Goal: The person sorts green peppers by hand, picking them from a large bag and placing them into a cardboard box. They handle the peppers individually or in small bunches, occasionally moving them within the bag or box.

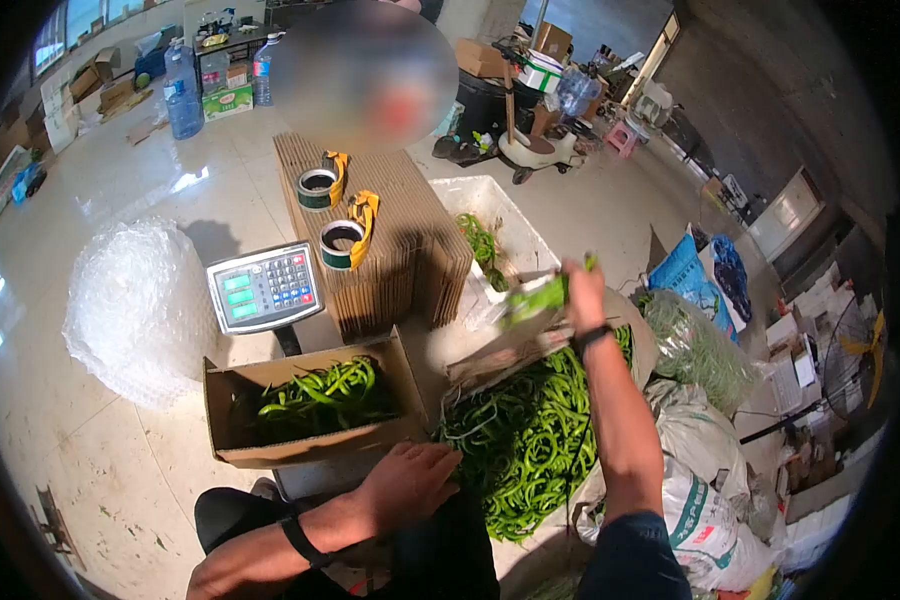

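My right hand (584,298) is raised near the white foam box (520,225), closed round a bunch of green chili peppers (535,303) blurred by motion. Below it spreads a big heap of green chili peppers (545,430) in an open sack. My left hand (408,485) lies low beside the heap's left edge, fingers stretched out, with nothing seen in it. Just beyond that hand stands an open cardboard box (310,455) with more green chili peppers (325,393) inside. Some peppers (480,245) also lie in the foam box.
A scale display (265,287) rises behind the cardboard box. Two tape rolls (343,243) sit on stacked flat cardboard (400,205). Bubble wrap (140,310) stands at left; stuffed sacks (705,510) crowd the right. A blurred area covers the top middle.
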Tool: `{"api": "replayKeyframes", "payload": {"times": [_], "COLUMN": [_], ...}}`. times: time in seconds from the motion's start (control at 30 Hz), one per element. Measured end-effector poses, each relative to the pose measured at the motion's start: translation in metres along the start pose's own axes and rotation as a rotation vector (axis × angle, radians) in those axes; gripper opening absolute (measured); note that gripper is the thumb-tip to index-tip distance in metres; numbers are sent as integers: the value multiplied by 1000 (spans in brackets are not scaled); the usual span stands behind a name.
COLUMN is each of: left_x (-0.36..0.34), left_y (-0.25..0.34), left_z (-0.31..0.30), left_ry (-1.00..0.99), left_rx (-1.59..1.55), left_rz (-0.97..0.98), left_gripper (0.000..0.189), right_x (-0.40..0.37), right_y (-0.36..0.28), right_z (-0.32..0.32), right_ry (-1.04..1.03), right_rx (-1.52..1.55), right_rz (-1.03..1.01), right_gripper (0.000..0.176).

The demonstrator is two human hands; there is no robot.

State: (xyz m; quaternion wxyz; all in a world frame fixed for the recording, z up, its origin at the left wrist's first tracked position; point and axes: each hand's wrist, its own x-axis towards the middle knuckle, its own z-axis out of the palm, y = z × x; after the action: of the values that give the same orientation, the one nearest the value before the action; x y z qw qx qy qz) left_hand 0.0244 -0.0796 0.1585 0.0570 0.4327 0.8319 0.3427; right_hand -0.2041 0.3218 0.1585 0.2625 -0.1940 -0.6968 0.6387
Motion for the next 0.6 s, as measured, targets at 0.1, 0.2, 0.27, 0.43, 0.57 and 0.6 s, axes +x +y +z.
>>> {"api": "replayKeyframes", "payload": {"times": [0.1,0.2,0.27,0.43,0.57,0.6], "left_x": [-3,0,-9,-15,-11,-13], "left_y": [-7,-16,-12,-11,-15,-16], "left_z": [23,27,21,8,-13,-18], "left_ry": [-13,-159,-116,-144,150,136], "left_rx": [-49,-67,-15,-12,-107,-111], "left_rz": [77,16,50,-11,-155,-153], "left_gripper": [44,39,35,33,27,27], "right_x": [43,50,30,-121,-264,-305], "right_y": [-38,-9,43,128,194,213], "right_z": [28,31,19,-21,-68,-74], "right_ry": [56,-40,-247,-477,-985,-931], "right_rx": [-148,-262,-265,-219,-909,-934], "right_rz": [84,251,345,498,-9,-207], "right_gripper": [52,48,46,30,38,39]}}
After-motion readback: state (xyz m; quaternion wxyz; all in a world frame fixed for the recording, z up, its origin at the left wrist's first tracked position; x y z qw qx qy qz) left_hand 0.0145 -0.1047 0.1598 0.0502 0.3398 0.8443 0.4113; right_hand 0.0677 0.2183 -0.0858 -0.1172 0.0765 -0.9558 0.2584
